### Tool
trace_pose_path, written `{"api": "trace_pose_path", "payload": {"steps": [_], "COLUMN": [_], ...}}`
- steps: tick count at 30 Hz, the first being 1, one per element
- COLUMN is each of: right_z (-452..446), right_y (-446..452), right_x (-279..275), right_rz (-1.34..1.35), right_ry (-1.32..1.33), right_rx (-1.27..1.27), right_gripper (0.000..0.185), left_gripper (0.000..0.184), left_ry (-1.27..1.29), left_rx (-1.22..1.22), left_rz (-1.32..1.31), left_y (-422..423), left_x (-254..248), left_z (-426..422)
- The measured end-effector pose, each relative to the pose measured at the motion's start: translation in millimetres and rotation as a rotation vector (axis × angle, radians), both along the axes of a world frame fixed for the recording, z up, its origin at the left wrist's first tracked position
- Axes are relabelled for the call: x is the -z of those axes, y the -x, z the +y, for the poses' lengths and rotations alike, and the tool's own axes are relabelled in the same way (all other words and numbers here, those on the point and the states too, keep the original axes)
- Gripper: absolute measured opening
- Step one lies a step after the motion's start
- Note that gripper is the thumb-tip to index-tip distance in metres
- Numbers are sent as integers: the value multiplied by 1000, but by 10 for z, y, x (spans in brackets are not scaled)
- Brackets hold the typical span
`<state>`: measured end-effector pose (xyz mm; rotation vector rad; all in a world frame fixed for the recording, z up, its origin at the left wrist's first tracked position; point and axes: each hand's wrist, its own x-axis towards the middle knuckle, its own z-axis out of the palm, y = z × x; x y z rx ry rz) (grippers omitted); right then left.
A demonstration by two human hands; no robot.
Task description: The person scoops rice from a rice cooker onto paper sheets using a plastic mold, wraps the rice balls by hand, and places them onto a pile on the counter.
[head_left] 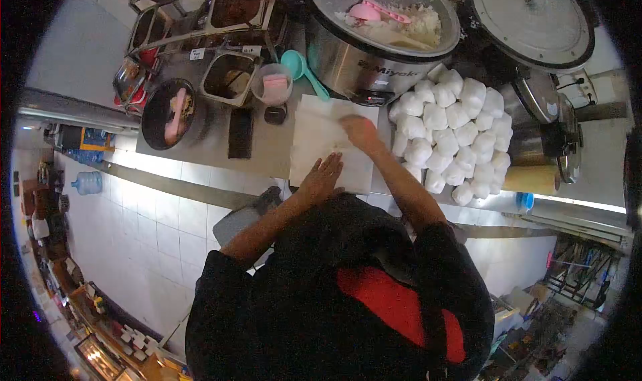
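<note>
White paper sheets (311, 130) lie on the counter right in front of me. My left hand (322, 175) rests flat on their lower part, fingers stretched out. Higher up, near the right edge of the paper, my right hand (361, 135) is curled with its knuckles up; whatever its fingers hold, if anything, is hidden. Just beyond the paper stands a large rice cooker (364, 70), its pot holding white rice (426, 30) and a pink scoop (364, 11). Many rounded white wrapped bundles (445, 117) are piled to the right of my right hand.
Left of the paper are a dark phone (241, 133), a clear cup (272, 86), a turquoise ladle (309, 74) and a black bowl (167, 117) with a pink utensil. Metal food containers (231, 78) stand behind. A round lid (531, 20) is at back right.
</note>
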<state>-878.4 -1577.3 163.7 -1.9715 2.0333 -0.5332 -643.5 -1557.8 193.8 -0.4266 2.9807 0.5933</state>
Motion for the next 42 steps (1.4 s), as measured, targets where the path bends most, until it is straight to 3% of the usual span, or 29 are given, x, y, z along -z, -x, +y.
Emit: {"api": "trace_pose_path", "payload": {"steps": [2, 5, 8, 11, 14, 17, 20, 22, 23, 28, 31, 33, 35, 37, 38, 41, 42], "right_z": [338, 753, 976, 1062, 1104, 1177, 1361, 1493, 1464, 928, 680, 540, 449, 385, 450, 767, 853], "right_y": [-200, -381, -455, -532, -548, -524, -433, -315, -308, -155, -153, -87, -57, 25, 4, -232, -308], "right_x": [-161, -280, -168, -257, -175, -8, -50, 179, 203, 255, 267, -61, -121, -21, -47, -52, 45], "right_rz": [-162, 28, 68, 39, 0, 3, 153, 291, 219, -4, 66, 205, 168, -33, -2, 33, 11], "right_ry": [53, 36, 76, 101, 80, 60, 91, 77, 15, -343, 35, -10, -175, -450, -354, -159, -158], "right_rx": [-14, -171, -197, -172, -118, -83, -107, -154, -98, 65, 285, 200, 105, -1, -8, 14, 61], "right_gripper": [27, 34, 37, 39, 41, 42, 43, 41, 39, 35, 33, 30, 28, 27, 25, 20, 18], "left_gripper": [72, 72, 68, 51, 45, 42, 39, 38, 37, 34, 31, 31, 31, 29, 27, 19, 16], "left_ry": [46, 83, -300, -369, -12, -25, -46, 160, 263, 150, 142, 206, 324, 146, 56, 54, 46], "left_rx": [-30, -9, -33, -134, -149, -266, -248, -158, -114, -249, -322, -301, -206, -146, -119, -238, -286], "left_rz": [22, 114, -74, 115, 487, 340, 106, 180, 218, 116, 75, 72, 71, -92, -172, -76, 73], "left_y": [-3, -49, 60, -75, -19, -152, -376, -491, -516, -167, 81, 193, 242, 290, 303, 189, 118], "left_x": [57, 120, 125, -248, 168, 284, 913, 881, 844, 823, 448, 174, 98, 183, 248, 399, 457], "left_z": [-9, -33, -162, -141, -206, -245, -345, -399, -409, -764, -868, -930, -986, -1085, -1108, -941, -821]}}
